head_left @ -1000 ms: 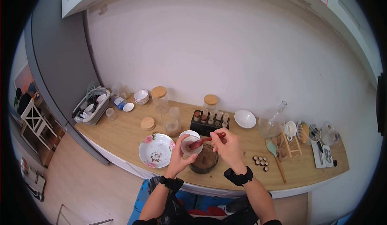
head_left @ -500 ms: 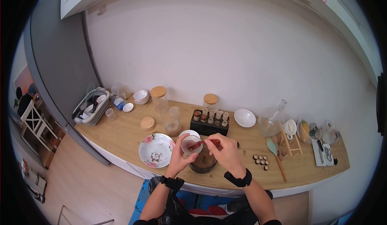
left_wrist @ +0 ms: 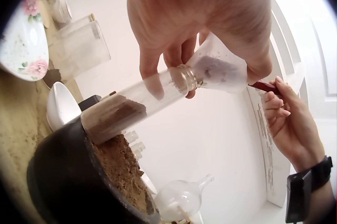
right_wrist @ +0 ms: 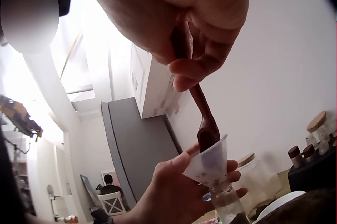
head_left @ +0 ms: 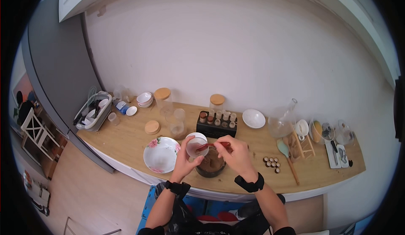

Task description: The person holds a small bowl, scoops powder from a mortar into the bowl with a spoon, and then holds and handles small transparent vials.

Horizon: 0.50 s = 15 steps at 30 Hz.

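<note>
My left hand (head_left: pixel 182 163) holds a translucent white funnel (left_wrist: pixel 218 71) between thumb and fingers, its fingers also round the neck of a clear glass tube (left_wrist: pixel 152 95). The funnel's spout sits in the tube's mouth. Brown powder fills the tube's lower part, and some clings inside the funnel. The tube's bottom meets the brown powder (left_wrist: pixel 124 174) in a dark bowl (left_wrist: pixel 63 176). With thumb and fingers, my right hand (head_left: pixel 237 157) pinches a dark red spoon (right_wrist: pixel 199 100) by its handle. The spoon's head points down into the funnel.
A flowered plate (head_left: pixel 162 155) lies to the left. Behind the hands stand a small white bowl (head_left: pixel 196 136), a black rack (head_left: pixel 216 127) of small bottles and a lidded jar (head_left: pixel 163 102). Several small corks (head_left: pixel 272 163) and a green spatula (head_left: pixel 291 163) lie to the right.
My right hand has come slightly lower and nearer the funnel with the spoon. The left hand still holds the funnel, and the head view has shifted a little.
</note>
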Available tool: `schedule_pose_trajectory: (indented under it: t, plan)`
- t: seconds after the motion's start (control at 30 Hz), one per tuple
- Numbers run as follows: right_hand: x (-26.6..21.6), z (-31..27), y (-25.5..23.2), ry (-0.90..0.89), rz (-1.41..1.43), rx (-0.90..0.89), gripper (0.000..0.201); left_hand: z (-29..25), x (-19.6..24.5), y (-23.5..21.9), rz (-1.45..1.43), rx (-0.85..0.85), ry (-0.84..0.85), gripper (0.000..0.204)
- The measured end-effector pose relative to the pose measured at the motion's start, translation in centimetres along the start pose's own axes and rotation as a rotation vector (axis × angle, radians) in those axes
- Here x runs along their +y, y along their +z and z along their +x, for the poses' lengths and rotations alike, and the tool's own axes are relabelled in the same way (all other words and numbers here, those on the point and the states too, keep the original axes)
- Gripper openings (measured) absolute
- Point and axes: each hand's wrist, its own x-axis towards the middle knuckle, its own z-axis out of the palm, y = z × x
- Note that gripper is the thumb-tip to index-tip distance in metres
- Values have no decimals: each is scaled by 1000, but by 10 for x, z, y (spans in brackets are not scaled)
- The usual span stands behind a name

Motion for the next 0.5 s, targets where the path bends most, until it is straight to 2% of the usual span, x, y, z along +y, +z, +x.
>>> schedule_pose_trajectory:
  t: [0.13,0.23,0.27,0.33,0.4,0.5]
  plan:
    - [-1,-3,-4,17,25,48,10,1,6,3,-18,-5,-12,78]
    - [3,-6,-13,72,201,297,11,0,4,1,-37,10,-13,78]
    - [5,-9,-15,79,203,300,11,0,4,0,-36,8,-20,78]
    - [9,-15,-21,99,279,447,14,0,5,1,3,23,-3,80]
    - [17,-23,-26,114,257,480,16,-1,2,-1,-6,21,-16,79]
    - [56,-37,-32,216,124,476,17,-1,0,-2,-45,20,-30,78]
